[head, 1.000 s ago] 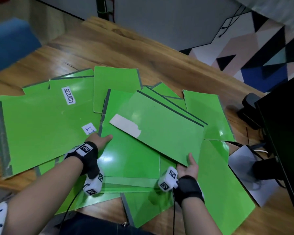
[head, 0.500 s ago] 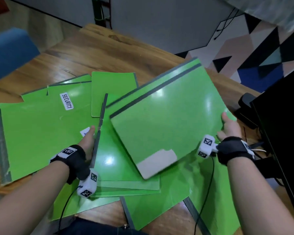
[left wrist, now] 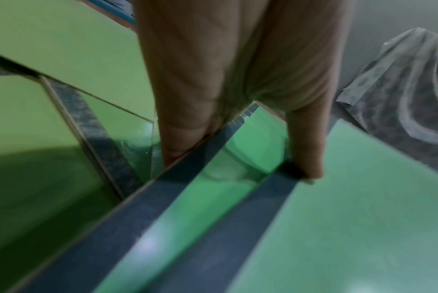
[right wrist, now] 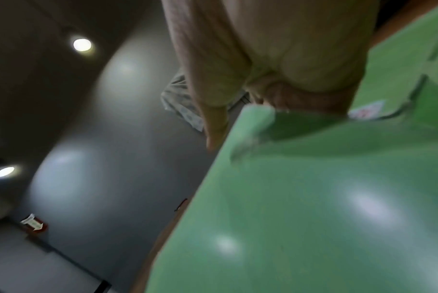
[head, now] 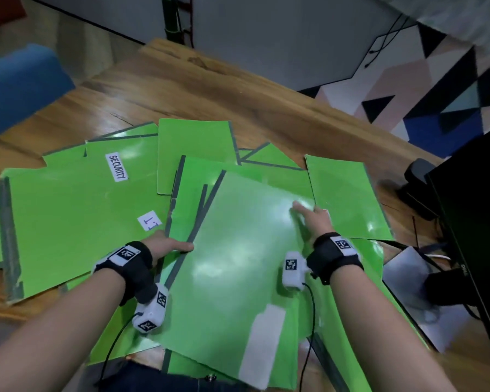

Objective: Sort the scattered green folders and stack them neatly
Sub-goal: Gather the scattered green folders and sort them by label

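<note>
Several glossy green folders (head: 68, 216) with dark spines lie scattered and overlapping on the wooden table (head: 181, 89). One carries a SECURITY label (head: 116, 166). The top green folder (head: 232, 264), with a white patch at its near end, lies on the middle pile. My left hand (head: 178, 246) pinches the pile's left spine edges, thumb (left wrist: 305, 158) on the top folder (left wrist: 351, 218) and fingers (left wrist: 183, 138) behind the lower spine. My right hand (head: 308, 216) holds the top folder's (right wrist: 313, 198) far right corner. Its thumb (right wrist: 213, 128) is beside the edge and its fingers are hidden behind the corner.
A black monitor (head: 478, 222) stands at the right edge, with cables and a grey sheet (head: 405, 267) at its foot. A blue chair (head: 20, 86) is at the far left. Bare wood shows beyond the folders, towards the table's far edge.
The right hand swung the raised, tilted folder down from the right onto the middle pile, white patch towards me. The left hand kept to the pile's left edge.
</note>
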